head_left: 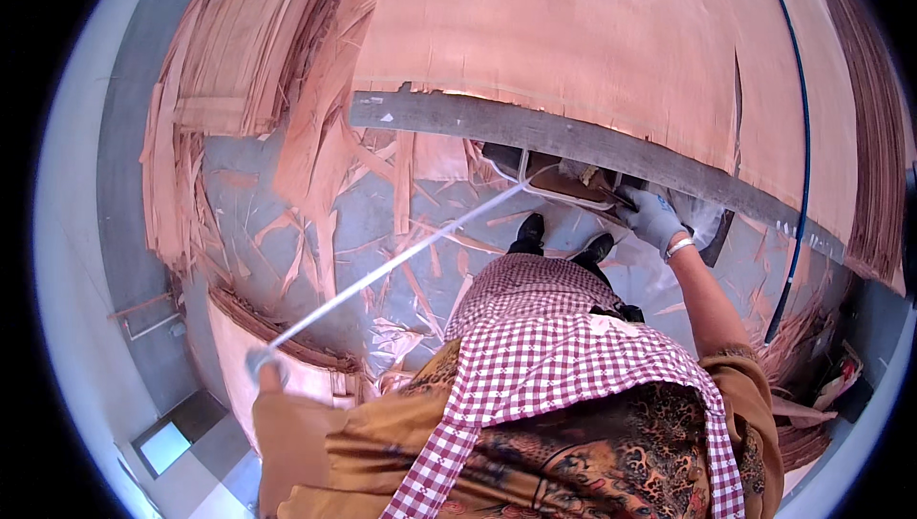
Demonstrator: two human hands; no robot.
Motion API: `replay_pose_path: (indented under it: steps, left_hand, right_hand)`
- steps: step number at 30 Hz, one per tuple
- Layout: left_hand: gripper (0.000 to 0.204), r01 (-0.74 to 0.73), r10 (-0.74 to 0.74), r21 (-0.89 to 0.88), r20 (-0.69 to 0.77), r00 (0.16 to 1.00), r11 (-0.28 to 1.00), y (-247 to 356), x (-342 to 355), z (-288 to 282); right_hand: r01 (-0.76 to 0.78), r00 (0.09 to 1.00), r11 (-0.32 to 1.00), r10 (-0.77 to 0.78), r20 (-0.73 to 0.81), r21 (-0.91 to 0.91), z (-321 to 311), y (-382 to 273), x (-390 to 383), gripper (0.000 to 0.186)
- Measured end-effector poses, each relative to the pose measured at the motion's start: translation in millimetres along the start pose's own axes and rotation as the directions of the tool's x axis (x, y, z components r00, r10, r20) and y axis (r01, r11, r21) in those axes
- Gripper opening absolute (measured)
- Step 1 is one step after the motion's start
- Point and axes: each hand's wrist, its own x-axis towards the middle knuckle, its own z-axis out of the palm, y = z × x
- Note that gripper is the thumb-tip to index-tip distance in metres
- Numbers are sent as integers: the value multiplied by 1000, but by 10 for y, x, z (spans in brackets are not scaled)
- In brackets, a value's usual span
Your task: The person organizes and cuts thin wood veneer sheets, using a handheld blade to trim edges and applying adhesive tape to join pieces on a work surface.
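Note:
My left hand (265, 366), blurred and stretched out to the lower left, is closed on one end of a long white strip (396, 259). The strip runs taut and straight up to the right, to a shallow brown tray with a pale rim (564, 199) under the table edge. At the tray's right side my right hand (654, 218), in a grey-white glove, has its fingers curled around something dark that I cannot make out. Small items lie in the tray, partly hidden by the tabletop.
A broad reddish wood veneer sheet (583, 32) covers the table, whose grey edge (478, 118) faces me. A dark rod (804, 127) lies across it at the right. Stacked veneer (239, 42) stands at the left, another stack (287, 338) lower left. Torn strips litter the floor.

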Motion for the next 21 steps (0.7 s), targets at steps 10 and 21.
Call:
replay_pose_path:
  steps: [10,21]
  left_hand:
    - [28,-741,666,220,333,668,634,712,-3,492]
    - [16,-450,639,-635,-90,-764,-628,3775,-4997,-1805]
  right_hand:
    - [0,993,920,45,106,-392,-408,-334,-345,37]
    - [51,978,372,-207,29,927,-981,-43,-1122,24]
